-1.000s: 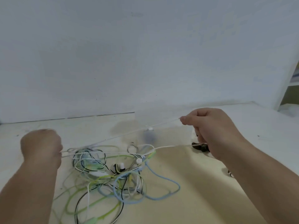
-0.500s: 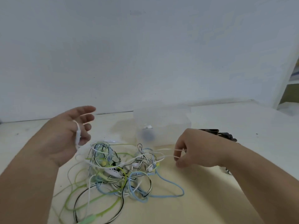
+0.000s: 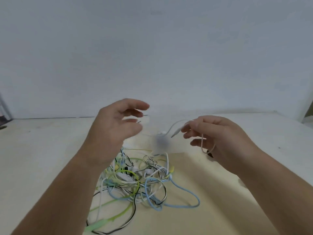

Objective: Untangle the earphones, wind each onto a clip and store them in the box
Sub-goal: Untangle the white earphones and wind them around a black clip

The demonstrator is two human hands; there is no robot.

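A tangle of earphone cables [image 3: 140,180] in green, blue, white and black lies on the pale table, below and between my hands. My right hand [image 3: 218,139] is raised at the right and pinches a white earphone cable [image 3: 176,126] near its plug, with a loop of it hanging over the fingers. My left hand [image 3: 115,131] hovers above the tangle's far left side, fingers spread and blurred, holding nothing I can make out. A translucent plastic box [image 3: 162,141] stands behind the tangle, between the hands. Any clips are hidden behind my right hand.
The table [image 3: 42,150] runs back to a plain white wall [image 3: 152,56]. A dark object [image 3: 3,121] sits at the far left edge. A white shelf edge [image 3: 308,114] shows at the far right.
My left hand has swung right and up, to above the tangle, with its fingers spread. My right hand has lifted up and right, with the white cable's plug end in it. The tangle has bunched together.
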